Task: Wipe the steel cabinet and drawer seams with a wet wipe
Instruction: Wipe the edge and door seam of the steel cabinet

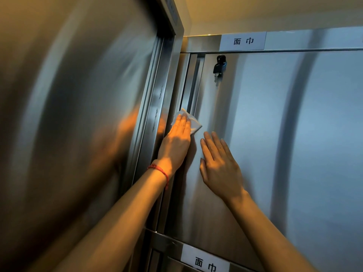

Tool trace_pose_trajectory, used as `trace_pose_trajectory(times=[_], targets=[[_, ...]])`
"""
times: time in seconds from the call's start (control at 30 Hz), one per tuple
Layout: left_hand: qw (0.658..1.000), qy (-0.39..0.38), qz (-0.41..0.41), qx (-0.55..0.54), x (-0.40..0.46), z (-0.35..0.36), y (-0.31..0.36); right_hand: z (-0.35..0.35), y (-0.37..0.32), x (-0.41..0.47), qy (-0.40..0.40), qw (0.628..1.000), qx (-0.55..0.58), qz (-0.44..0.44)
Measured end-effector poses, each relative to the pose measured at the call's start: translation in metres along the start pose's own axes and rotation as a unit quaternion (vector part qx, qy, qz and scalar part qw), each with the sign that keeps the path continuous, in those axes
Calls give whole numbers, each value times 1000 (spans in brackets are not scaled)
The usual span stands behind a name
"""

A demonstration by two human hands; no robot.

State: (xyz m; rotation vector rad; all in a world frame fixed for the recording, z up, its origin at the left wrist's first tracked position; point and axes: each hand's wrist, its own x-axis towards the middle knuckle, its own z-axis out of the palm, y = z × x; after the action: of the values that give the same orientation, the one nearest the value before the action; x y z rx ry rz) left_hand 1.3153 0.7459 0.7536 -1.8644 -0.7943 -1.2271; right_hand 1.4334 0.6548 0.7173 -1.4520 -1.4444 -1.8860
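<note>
left hand (177,138) flat, pressing wet wipe (193,122) on door seam (191,85) mid-frame; right hand (220,165) flat, bracing door. keep even pressure w/ fingertips along groove.

The wet wipe (188,121) lies over the door's (275,134) left seam (keys (219,67) above), apparently under the left hand (174,144).

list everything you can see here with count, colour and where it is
wet wipe: 1, white, pressed on the seam at the cabinet door's left edge
cabinet door: 1, steel grey, centre and right
keys: 1 bunch, black, hanging in the lock at the door's top left
labels: 2, white with black characters, one above the door, one below
tall steel panel: 1, grey, left
bracelet: 1, red, left wrist
left hand: 1, flat on the wipe
right hand: 1, flat on the door
</note>
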Motion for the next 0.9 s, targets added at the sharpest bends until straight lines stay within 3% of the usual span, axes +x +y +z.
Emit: trace_pose_trajectory(times=[0.3, 0.43, 0.9], targets=[[998, 46, 21, 41, -17, -2, 3, -2, -1, 0, 6, 1000, 3, 1], [1000, -12, 20, 12, -2, 0, 0, -2, 0, 0, 2, 1000, 6, 2], [999, 0, 26, 23, -8, 8, 0, -2, 0, 2, 0, 1000, 12, 2]])
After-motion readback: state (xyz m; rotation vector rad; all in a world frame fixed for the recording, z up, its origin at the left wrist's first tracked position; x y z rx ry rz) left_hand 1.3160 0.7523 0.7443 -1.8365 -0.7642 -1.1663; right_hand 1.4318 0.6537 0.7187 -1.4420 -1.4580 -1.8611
